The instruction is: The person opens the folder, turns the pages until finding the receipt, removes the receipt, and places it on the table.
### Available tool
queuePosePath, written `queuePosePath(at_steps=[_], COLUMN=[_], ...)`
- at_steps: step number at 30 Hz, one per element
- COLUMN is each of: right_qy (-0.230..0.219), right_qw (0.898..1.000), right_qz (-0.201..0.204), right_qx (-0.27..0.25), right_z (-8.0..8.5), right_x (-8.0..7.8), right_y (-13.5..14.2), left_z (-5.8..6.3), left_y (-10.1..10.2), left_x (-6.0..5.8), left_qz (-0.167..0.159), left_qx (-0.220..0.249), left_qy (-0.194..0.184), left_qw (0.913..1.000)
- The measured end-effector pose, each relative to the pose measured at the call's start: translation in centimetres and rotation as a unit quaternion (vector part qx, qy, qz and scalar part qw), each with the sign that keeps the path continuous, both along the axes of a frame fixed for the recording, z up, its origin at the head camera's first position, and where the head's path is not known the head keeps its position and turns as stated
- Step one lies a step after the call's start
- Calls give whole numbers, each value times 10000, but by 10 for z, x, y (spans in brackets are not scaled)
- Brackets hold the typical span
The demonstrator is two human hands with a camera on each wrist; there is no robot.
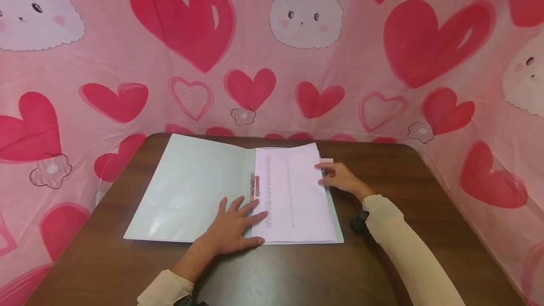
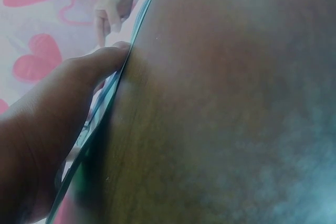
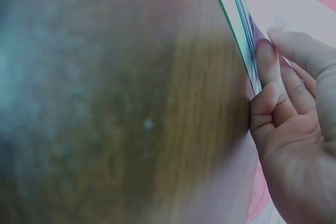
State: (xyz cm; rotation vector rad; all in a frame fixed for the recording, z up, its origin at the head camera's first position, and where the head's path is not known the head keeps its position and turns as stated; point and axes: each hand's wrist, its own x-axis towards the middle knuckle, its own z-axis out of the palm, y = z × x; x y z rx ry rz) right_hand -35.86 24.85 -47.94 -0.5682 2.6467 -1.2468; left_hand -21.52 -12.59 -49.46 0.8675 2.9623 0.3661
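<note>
A pale green folder [image 1: 199, 188] lies spread out on the table, printed sheets [image 1: 303, 192] stacked on its right side. Spread fingers of my left hand [image 1: 231, 225] rest across the folder's spine and the sheets' lower left, just below a metal clip [image 1: 254, 187]. At the sheets' right edge, my right hand [image 1: 342, 178] pinches the top sheet between thumb and fingers; the right wrist view shows the thumb [image 3: 294, 45] above the paper and fingers below. A small pale tab [image 1: 326, 160] juts out near that hand. Only the left thumb [image 2: 110, 56] shows clearly in the left wrist view.
The dark brown wooden table [image 1: 272, 273] extends around the folder. Pink cloth [image 1: 263, 22] printed with hearts and rabbits hangs behind and on both sides. A black wrist strap device [image 1: 359, 222] sits at my right cuff.
</note>
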Motion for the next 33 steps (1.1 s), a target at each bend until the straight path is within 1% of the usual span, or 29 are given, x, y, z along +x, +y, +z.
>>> queuePosePath(at_steps=[6,12,16,19,29,33], right_qy=[4,146,77,55,18,-63], right_qw=[10000,9995,9993,9994,9991,9989], right_qz=[-17,119,181,197,238,254], right_qx=[-72,-241,-324,-279,-338,-385], right_z=[-1,-2,0,0,-3,-1], right_x=[4,5,7,8,9,12], right_y=[1,-1,-2,-1,5,6], left_z=[0,0,0,0,-2,-2], left_y=[0,-1,0,0,1,3], left_x=[-1,0,0,0,0,0], left_qz=[-22,-22,-16,-17,26,24], left_qx=[-36,-39,-44,-69,-5,-55], left_qy=[63,120,130,146,148,184], left_qw=[10000,9999,9999,9999,9999,9998])
